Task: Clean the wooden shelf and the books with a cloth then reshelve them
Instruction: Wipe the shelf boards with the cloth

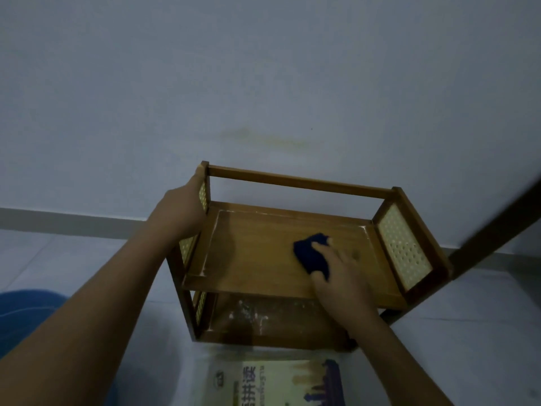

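Observation:
A small two-tier wooden shelf (257,259) with woven cane side panels stands on the floor against the wall. My left hand (181,206) grips its upper left post and side frame. My right hand (339,276) lies on the upper board, fingers pressing a dark blue cloth (310,253) flat against the wood. The lower board (263,320) shows pale dusty smears. A book (278,382) with a yellow-green cover lies flat on the floor just in front of the shelf, partly cut off by the frame's bottom edge.
A pale wall rises behind the shelf, with a grey skirting strip (73,221) along the tiled floor. A dark slanted bar (497,224) crosses the right side. Something blue (26,312) sits at the lower left, under my left arm.

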### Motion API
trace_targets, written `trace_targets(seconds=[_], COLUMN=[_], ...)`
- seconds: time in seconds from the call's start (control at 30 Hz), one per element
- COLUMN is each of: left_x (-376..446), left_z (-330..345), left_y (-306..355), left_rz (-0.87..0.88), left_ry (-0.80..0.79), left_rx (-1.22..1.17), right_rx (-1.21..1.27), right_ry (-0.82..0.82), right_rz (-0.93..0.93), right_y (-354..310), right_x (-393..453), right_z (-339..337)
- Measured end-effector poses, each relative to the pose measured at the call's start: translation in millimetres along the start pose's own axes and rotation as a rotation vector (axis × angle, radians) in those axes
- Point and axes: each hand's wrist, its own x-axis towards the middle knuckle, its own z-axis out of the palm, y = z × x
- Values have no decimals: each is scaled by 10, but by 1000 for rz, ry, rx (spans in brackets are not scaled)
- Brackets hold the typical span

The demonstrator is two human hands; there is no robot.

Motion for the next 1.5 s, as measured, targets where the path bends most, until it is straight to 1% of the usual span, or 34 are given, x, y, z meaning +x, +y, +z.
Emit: trace_targets(seconds=[0.03,0.07,0.1,0.2,0.23,0.27,0.33,0.47,0.57,0.63,0.7,0.73,0.8,0.83,0.9,0.97,1.0,1.03,1.13,1.2,1.27,1.37,1.43,1.47,1.5], left_x=[-1,-1,-1,1,8,11,17,29,46,30,4,-8,-21,-23,-12,15,23,31,69,87,76,66,93,103,108], left_z=[-1,-2,-5,-4,-20,-28,-55,-54,-21,10,37,40,43,38,24,-3,-12,-16,-15,-37,-50,-53,-44,-28,-19], left_y=[-1,-16,-23,-49,-54,-52,-58,-70,-94,-152,-173,-165,-119,-98,-91,-113,-109,-103,-39,-18,-47,-126,-149,-151,-145], left_rz=[-2,-10,-13,-6,-4,0,11,1,-13,-20,-28,-30,-20,-11,-7,-9,-7,-5,3,-9,-17,-11,-14,-18,-18], left_ry=[12,23,28,17,17,14,3,-2,14,18,19,14,4,-1,-2,13,14,15,10,-2,-4,21,24,19,13], left_rx=[-6,-12,-12,2,1,2,18,40,34,23,7,1,-9,-9,0,17,26,29,11,8,29,71,79,80,83], right_rx=[-57,-119,-154,-100,-67,-31,3,-114,-166,-131,-83,-71,-81,-90,-134,-153,-142,-128,-68,-16,25,21,14,-1,-25], right_ry=[34,38,8,-80,-99,-113,-138,-106,-100,-89,-24,48,221,278,298,285,267,239,42,-31,-58,-51,-48,-54,-53], right_rz=[46,41,-18,-406,-471,-480,-426,-315,-349,-361,-272,-206,-22,86,252,322,303,227,-99,-187,-240,-381,-472,-478,-443], right_y=[-8,-149,-363,-1128,-1290,-1376,-1389,-1424,-1442,-1229,-773,-492,93,293,328,-65,-319,-575,-1210,-1438,-1519,-1495,-1358,-1222,-1030], right_x=[-17,-31,-51,-248,-283,-231,84,778,961,959,960,954,902,859,824,871,897,915,870,702,351,-197,-239,-183,-98], right_z=[11,73,178,594,670,668,674,686,773,725,536,399,114,15,-35,100,194,317,619,656,720,794,737,661,572])
